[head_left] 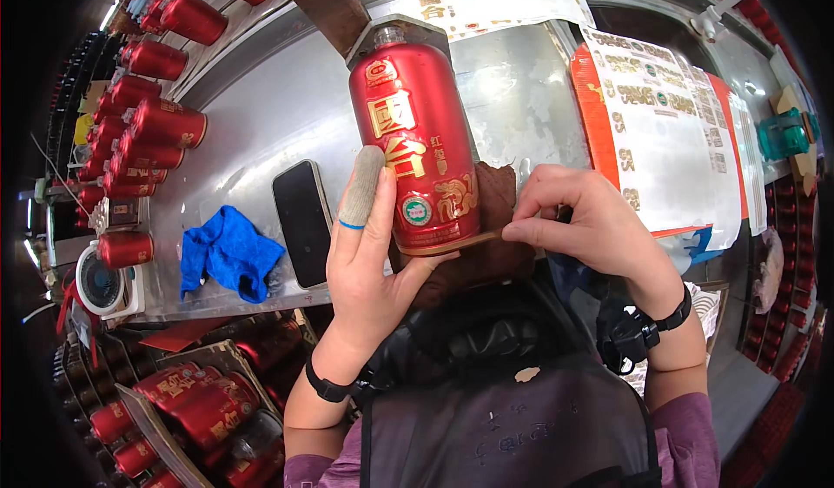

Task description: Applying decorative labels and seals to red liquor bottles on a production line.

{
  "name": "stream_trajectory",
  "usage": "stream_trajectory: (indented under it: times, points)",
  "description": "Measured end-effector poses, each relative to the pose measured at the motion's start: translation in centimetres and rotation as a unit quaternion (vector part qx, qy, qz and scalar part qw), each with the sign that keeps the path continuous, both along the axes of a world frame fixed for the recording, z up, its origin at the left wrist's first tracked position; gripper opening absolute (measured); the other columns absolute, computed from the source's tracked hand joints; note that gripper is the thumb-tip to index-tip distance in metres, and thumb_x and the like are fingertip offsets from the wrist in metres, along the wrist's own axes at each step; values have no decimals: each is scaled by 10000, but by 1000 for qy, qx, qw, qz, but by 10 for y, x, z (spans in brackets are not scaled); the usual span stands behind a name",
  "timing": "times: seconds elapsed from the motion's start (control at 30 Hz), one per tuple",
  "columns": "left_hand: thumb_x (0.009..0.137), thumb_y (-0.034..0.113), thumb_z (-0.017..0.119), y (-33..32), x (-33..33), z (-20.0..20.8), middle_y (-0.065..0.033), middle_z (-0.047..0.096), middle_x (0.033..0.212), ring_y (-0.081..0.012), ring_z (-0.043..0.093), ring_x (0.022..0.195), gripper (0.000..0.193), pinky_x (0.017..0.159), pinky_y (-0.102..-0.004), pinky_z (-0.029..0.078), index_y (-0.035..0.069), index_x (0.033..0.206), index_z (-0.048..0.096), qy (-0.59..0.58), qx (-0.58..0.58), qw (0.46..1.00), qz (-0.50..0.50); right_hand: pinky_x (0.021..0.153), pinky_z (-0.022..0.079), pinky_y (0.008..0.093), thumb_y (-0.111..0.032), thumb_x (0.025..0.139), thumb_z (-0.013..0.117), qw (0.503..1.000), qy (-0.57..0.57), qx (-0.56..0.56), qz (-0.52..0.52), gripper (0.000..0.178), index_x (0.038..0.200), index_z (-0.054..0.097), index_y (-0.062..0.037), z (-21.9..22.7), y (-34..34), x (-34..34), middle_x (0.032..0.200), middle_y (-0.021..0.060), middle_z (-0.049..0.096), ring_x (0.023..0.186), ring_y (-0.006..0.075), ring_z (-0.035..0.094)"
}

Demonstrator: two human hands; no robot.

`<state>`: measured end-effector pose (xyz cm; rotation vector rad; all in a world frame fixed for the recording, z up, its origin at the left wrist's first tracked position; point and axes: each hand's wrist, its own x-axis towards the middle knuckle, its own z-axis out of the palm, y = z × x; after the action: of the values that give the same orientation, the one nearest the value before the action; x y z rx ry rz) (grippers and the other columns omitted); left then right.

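Observation:
A glossy red bottle (439, 110) with gold lettering and a gold dragon lies tilted in front of me, its clear neck pointing away. My left hand (365, 266) grips its lower left side, fingers along the body and thumb by the base. A grey fabric cot with a blue rim (360, 188) covers one of that hand's fingers. At the base's right side, my right hand (586, 219) pinches the end of a thin gold strip (478, 239) that runs along the bottle's bottom edge. Brown cloth (497, 194) lies behind and under the bottle.
Left on the metal table (261, 136) are a black phone (302, 219) and a crumpled blue cloth (230, 253). Label sheets (660, 132) lie at the right. Red bottles (169, 123) stand far left, beside a round white-rimmed device (100, 279). A crate (165, 431) holds more bottles lower left.

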<state>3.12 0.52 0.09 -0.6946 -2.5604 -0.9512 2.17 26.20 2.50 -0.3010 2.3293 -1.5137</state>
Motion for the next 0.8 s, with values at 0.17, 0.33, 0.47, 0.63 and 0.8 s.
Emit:
stream_trajectory:
  times: [0.17, 0.33, 0.47, 0.63, 0.8]
  points:
    - [653, 182, 919, -2, 0, -5, -247, 485, 1447, -393, 514, 1310, 956, 1065, -430, 447, -4, 1460, 442, -9, 30, 1000, -2, 664, 430, 293, -111, 838, 771, 999, -30, 41, 13, 118, 827, 709, -11, 5, -6, -5, 778, 42, 599, 738, 147, 562]
    - [671, 193, 917, -3, 2, -7, -244, 497, 1432, -382, 522, 1303, 950, 1060, -420, 452, -4, 1465, 434, -49, 67, 997, 2, 660, 427, 303, -125, 838, 775, 999, -16, 32, 16, 134, 813, 707, -13, 2, -9, -6, 737, 50, 592, 723, 163, 555]
    - [681, 204, 914, -6, 3, -9, -240, 502, 1426, -377, 523, 1303, 952, 1062, -417, 451, -4, 1472, 426, -72, 77, 994, 8, 666, 432, 313, -130, 831, 780, 1000, 1, 23, 21, 140, 806, 706, -14, -1, -12, -7, 718, 58, 591, 720, 178, 557]
    - [698, 199, 906, -9, 5, -14, -241, 486, 1440, -375, 523, 1304, 942, 1067, -420, 448, -5, 1477, 418, -80, 88, 993, 10, 668, 436, 317, -133, 827, 783, 999, 17, 17, 22, 144, 804, 705, -14, -1, -14, -6, 721, 60, 598, 720, 181, 562]
    - [725, 201, 890, -9, 5, -16, -242, 467, 1450, -364, 521, 1307, 926, 1062, -422, 457, -15, 1483, 403, -88, 103, 991, 6, 662, 437, 323, -131, 821, 788, 999, 36, 11, 32, 150, 797, 699, -13, -6, -17, -7, 716, 63, 598, 712, 184, 562]
